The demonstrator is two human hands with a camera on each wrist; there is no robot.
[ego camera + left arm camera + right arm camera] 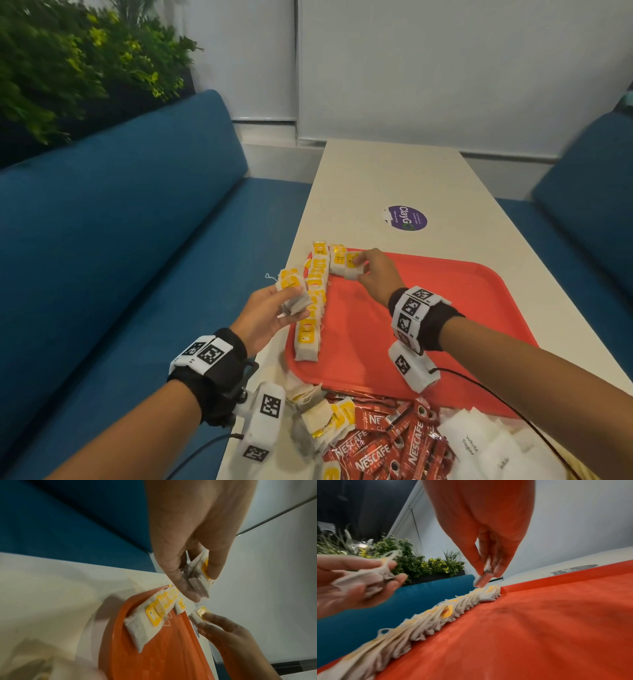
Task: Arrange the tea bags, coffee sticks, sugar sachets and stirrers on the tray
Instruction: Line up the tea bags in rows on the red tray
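A red tray [428, 325] lies on the white table. Several tea bags [311, 308] with yellow tags run in an overlapping row along its left rim, and more sit across its far left corner. My right hand [371, 274] pinches one tea bag [352, 265] at that far corner; the right wrist view shows the pinched tea bag [483, 580] just above the row [436, 615]. My left hand [270, 315] grips a small bunch of tea bags [293, 291] beside the tray's left edge, also visible in the left wrist view as a bunch [199, 578].
Loose tea bags [318, 418], red Nescafe coffee sticks [394, 438] and white sugar sachets [486, 448] are heaped on the table near me. A purple round sticker [406, 218] lies beyond the tray. Blue benches [120, 257] flank the table; plants [68, 68] stand far left.
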